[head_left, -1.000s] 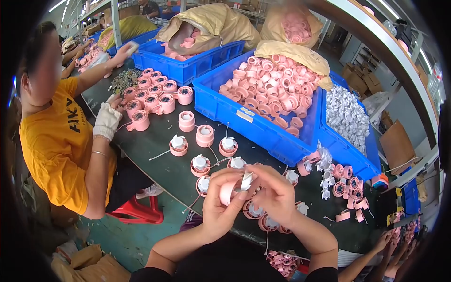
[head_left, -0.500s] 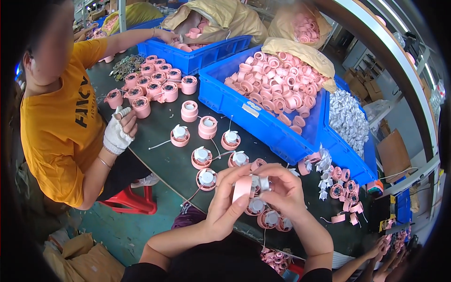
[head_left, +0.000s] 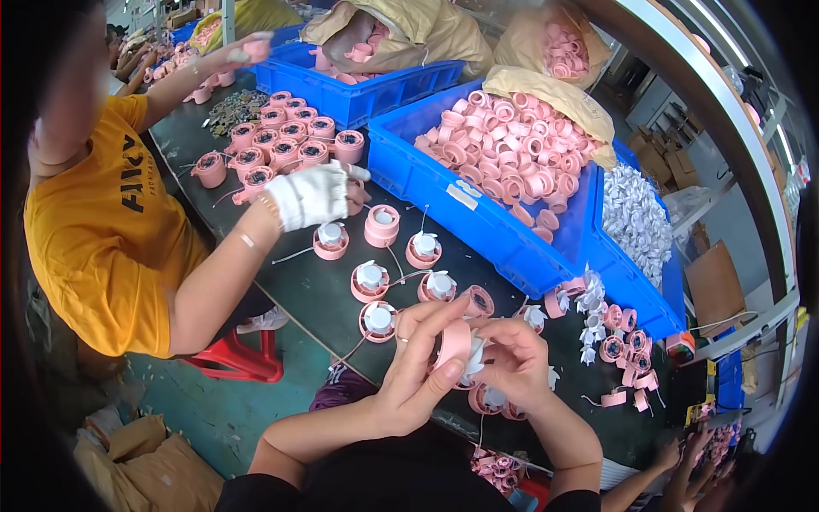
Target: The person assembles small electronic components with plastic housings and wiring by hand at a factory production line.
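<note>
My left hand (head_left: 411, 374) is closed round a pink ring-shaped housing (head_left: 454, 341), held tilted above the near edge of the table. My right hand (head_left: 522, 363) pinches a white bladed fan wheel (head_left: 473, 360) at the housing's open side; the fingers partly cover it, so how deep it sits cannot be seen. Left of my hands stand pink housings with white fan wheels in them, such as this fan unit (head_left: 378, 319) with a trailing cable. More fan units (head_left: 492, 398) lie beneath my hands, partly hidden.
A blue crate (head_left: 512, 264) heaped with pink rings stands ahead, beside a blue bin of white fan wheels (head_left: 633, 218). At left, a co-worker's gloved hand (head_left: 320, 196) reaches over the table near grouped pink housings (head_left: 286, 154). Loose parts (head_left: 627, 346) lie at right.
The co-worker's gloved hand has swung right over the table, and their other hand has drawn back from the far crate with a pink part. The white fan wheel has turned in my fingers.
</note>
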The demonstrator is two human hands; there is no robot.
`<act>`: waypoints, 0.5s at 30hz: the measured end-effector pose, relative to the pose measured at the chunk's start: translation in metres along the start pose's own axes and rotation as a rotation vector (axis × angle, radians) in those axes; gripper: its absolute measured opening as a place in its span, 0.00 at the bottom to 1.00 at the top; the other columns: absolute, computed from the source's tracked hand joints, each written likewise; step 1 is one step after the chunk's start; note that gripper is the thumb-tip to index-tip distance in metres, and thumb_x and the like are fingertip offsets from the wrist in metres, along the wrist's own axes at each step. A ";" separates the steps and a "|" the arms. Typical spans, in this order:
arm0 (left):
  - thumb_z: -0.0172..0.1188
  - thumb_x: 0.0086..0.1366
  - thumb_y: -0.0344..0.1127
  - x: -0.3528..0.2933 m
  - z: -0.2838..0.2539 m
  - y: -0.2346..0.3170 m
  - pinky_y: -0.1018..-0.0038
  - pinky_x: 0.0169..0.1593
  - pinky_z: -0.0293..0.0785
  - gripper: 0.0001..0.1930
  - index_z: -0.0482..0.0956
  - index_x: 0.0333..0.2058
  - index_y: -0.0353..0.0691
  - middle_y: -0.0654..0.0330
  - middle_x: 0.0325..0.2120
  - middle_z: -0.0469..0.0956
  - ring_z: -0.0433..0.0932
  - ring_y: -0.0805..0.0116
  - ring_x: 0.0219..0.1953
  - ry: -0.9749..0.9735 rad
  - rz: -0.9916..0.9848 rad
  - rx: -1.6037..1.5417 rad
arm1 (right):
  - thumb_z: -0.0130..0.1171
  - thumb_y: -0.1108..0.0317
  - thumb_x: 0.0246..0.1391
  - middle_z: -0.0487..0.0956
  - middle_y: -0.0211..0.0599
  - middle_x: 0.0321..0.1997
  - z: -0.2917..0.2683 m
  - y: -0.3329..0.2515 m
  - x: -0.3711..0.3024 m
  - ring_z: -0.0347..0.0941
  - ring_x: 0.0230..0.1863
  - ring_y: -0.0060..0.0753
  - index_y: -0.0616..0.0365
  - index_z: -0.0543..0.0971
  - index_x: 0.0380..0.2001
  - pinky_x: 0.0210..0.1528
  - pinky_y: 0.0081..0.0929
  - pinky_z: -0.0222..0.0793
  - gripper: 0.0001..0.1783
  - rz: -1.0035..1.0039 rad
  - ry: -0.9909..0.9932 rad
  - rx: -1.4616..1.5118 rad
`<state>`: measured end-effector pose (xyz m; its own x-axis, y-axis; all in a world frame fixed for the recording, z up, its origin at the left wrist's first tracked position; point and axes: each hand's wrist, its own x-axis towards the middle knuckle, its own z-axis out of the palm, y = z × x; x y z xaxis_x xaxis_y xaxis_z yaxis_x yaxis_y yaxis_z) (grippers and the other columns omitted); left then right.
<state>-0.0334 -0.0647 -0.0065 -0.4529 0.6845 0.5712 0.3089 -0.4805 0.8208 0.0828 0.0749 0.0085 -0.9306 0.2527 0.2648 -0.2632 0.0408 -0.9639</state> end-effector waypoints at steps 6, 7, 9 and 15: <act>0.46 0.67 0.40 0.001 0.003 0.000 0.65 0.58 0.50 0.27 0.56 0.61 0.34 0.51 0.52 0.59 0.56 0.58 0.53 0.014 -0.025 -0.040 | 0.63 0.80 0.45 0.69 0.43 0.52 0.010 0.005 0.004 0.70 0.50 0.29 0.63 0.71 0.46 0.45 0.22 0.73 0.23 -0.034 0.075 0.128; 0.45 0.67 0.40 0.001 0.003 0.000 0.65 0.58 0.50 0.27 0.56 0.61 0.34 0.51 0.52 0.59 0.56 0.58 0.53 0.020 -0.025 -0.022 | 0.63 0.80 0.45 0.69 0.43 0.52 0.008 0.007 0.005 0.70 0.50 0.29 0.63 0.71 0.46 0.45 0.22 0.73 0.23 -0.034 0.076 0.128; 0.45 0.67 0.40 0.001 0.003 -0.001 0.65 0.58 0.49 0.27 0.56 0.61 0.34 0.51 0.52 0.60 0.56 0.58 0.53 0.025 -0.026 -0.005 | 0.63 0.81 0.44 0.68 0.41 0.51 0.002 0.012 0.005 0.70 0.50 0.29 0.64 0.71 0.45 0.45 0.22 0.73 0.22 -0.116 0.070 -0.050; 0.43 0.68 0.40 0.003 0.000 -0.003 0.66 0.59 0.47 0.27 0.55 0.61 0.33 0.51 0.51 0.60 0.56 0.59 0.53 -0.028 -0.049 -0.058 | 0.62 0.84 0.44 0.68 0.40 0.51 0.007 -0.004 0.001 0.71 0.49 0.32 0.65 0.69 0.46 0.48 0.26 0.75 0.24 0.023 0.042 0.013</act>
<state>-0.0358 -0.0619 -0.0073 -0.4422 0.7229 0.5310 0.2373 -0.4766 0.8465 0.0812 0.0681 0.0128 -0.9249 0.2941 0.2408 -0.2454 0.0216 -0.9692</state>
